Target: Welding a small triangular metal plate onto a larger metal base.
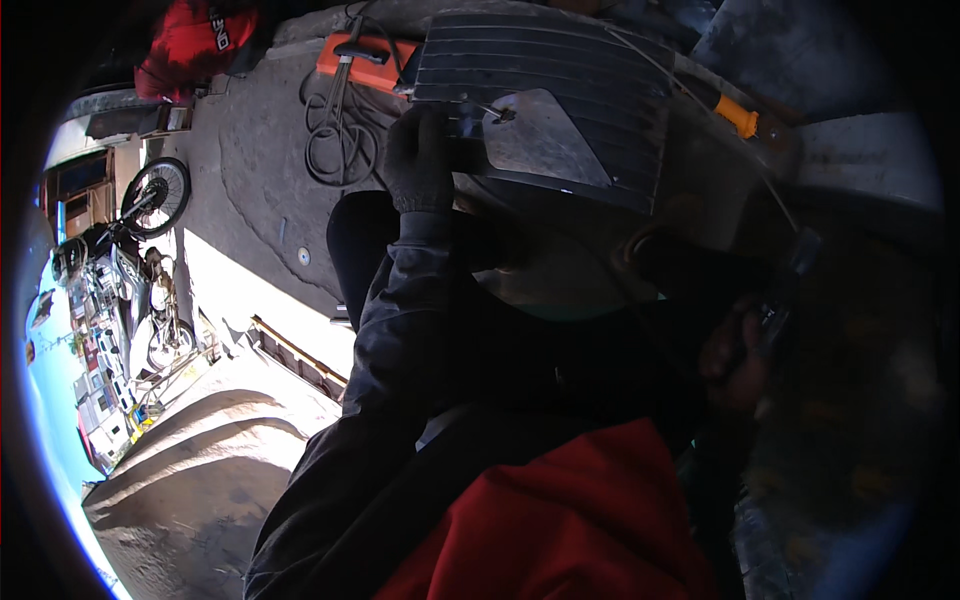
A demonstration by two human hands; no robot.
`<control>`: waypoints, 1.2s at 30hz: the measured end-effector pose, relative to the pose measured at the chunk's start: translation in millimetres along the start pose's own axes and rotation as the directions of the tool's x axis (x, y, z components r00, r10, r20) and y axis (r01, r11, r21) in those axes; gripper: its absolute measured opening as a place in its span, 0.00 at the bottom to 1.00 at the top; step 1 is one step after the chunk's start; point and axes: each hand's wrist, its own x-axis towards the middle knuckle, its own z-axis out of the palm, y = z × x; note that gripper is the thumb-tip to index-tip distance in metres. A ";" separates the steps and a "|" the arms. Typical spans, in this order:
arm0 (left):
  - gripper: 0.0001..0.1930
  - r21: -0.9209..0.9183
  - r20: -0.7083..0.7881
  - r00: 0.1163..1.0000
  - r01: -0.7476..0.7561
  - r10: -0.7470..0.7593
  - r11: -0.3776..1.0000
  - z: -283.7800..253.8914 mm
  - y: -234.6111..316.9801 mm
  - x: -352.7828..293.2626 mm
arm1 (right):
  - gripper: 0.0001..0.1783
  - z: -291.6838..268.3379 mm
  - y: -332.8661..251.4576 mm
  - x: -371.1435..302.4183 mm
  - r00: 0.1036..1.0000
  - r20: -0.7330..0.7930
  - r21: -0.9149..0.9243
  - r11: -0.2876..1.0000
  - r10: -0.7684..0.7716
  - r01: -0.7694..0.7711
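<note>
Shaded ground spreads behind a dark ribbed panel. From the head view, a flat metal plate lies on this panel, tapering along its long axis toward lower right. The gloved left hand is beside it, grip unclear; the right hand curls around a dim tool. White lettering marks a red garment.

Ahead of you, a dark ridged panel carries a flat grey metal plate, lying across its near part. To its left, your grey ground bears an orange case, a loosely coiled dark cable and, nearer you, a small round disc.
</note>
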 end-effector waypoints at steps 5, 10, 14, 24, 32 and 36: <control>0.18 0.052 0.705 0.709 -0.054 0.001 0.997 -22.5 -2.0 -70.2 | 0.12 9.5 3.7 3.9 0.999 0.035 -0.031 0.999 -0.028 0.029; 0.23 -0.078 0.784 0.621 0.058 0.025 0.995 29.5 -1.9 -134.1 | 0.12 13.6 5.5 11.0 0.998 0.062 -0.006 1.000 -0.021 0.021; 0.25 -0.175 0.711 0.439 0.867 -0.549 0.467 70.5 -9.1 -137.1 | 0.14 16.7 8.0 12.7 0.998 0.062 -0.083 0.996 -0.034 0.039; 0.26 0.361 0.558 0.819 -0.096 -0.132 0.928 58.4 -22.3 -130.3 | 0.15 30.6 11.2 10.3 0.993 0.096 -0.108 0.992 -0.062 0.073; 0.27 -0.170 0.472 0.630 0.752 -0.617 0.637 99.7 11.8 -134.1 | 0.16 43.8 8.8 17.1 0.991 0.124 -0.152 0.986 -0.043 0.062; 0.22 0.226 0.501 0.697 0.467 -0.513 0.855 64.1 4.8 -125.6 | 0.16 40.4 12.0 15.8 0.986 0.135 -0.151 0.982 -0.094 0.115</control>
